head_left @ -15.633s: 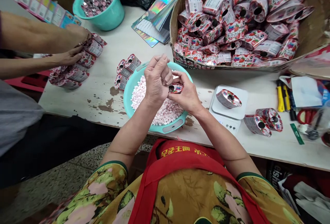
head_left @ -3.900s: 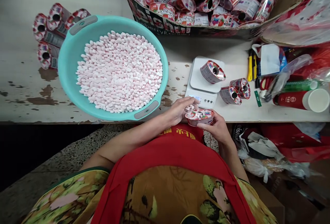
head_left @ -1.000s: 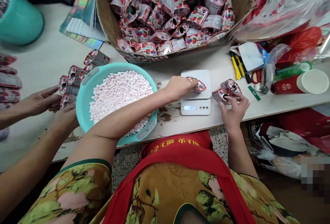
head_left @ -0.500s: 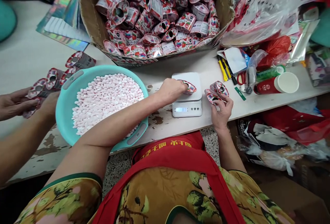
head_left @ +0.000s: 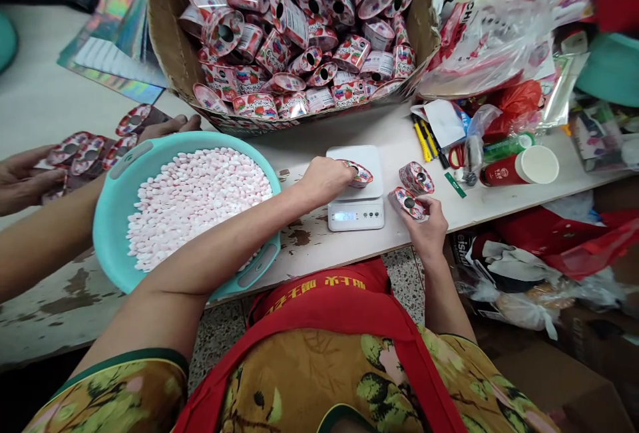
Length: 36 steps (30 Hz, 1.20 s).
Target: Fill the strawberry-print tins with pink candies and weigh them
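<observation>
My left hand [head_left: 327,179] reaches across the bowl to the scale, its fingers closed at the hole of a printed candy package [head_left: 361,175] on the pan; what they pinch is hidden. The white digital scale [head_left: 355,215] has a lit display. My right hand [head_left: 430,219] grips another package [head_left: 407,201], round hole facing up, just right of the scale. Behind it a third package [head_left: 416,177] stands on the table. Under my left forearm, a turquoise bowl [head_left: 106,233] holds many pale pink and white candies [head_left: 200,187].
A cardboard box [head_left: 167,40] of many similar packages stands behind the bowl. At left, a co-worker's hands [head_left: 24,177] hold several packages. Cutters [head_left: 424,140], a red paper cup [head_left: 504,173] and plastic bags [head_left: 489,47] lie right, near the table's front edge [head_left: 479,220].
My right hand has let one package stand on the table and keeps hold of the other. My left hand stays at the package on the scale. The co-worker's far hand now shows behind the bowl.
</observation>
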Tool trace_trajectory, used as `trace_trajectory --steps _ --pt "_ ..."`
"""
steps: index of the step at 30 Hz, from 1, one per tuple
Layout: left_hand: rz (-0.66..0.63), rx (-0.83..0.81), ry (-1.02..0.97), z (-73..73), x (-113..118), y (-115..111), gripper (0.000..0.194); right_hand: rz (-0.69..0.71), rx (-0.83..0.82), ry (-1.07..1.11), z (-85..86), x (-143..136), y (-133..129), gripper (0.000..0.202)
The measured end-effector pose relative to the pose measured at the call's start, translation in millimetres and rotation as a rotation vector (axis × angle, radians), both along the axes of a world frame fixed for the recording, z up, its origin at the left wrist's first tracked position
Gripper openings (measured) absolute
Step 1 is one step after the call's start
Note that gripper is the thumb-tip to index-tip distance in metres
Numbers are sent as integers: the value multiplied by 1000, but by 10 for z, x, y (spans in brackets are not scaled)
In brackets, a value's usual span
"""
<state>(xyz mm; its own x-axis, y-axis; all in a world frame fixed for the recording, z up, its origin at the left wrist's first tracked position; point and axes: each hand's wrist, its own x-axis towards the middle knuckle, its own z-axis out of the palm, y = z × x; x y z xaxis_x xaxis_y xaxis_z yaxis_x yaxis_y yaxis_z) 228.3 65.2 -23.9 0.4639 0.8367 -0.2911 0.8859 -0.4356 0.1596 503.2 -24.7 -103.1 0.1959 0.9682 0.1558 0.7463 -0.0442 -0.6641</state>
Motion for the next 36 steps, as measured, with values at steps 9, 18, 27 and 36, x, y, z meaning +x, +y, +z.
trace_trajectory --steps 9,18,27,36 --pt "-7 30 39 27 -14 -18 34 -37 -82 -68 179 307 677 62" --pt "45 6 86 475 -391 -771 28 195 5 -58 410 -211 921 50" --pt "-19 -31 71 390 -372 -1134 25 428 87 -23 432 -829 844 63" --pt "-231 -181 -16 337 -91 -1257 14 836 -376 474 295 -693 -383 42"
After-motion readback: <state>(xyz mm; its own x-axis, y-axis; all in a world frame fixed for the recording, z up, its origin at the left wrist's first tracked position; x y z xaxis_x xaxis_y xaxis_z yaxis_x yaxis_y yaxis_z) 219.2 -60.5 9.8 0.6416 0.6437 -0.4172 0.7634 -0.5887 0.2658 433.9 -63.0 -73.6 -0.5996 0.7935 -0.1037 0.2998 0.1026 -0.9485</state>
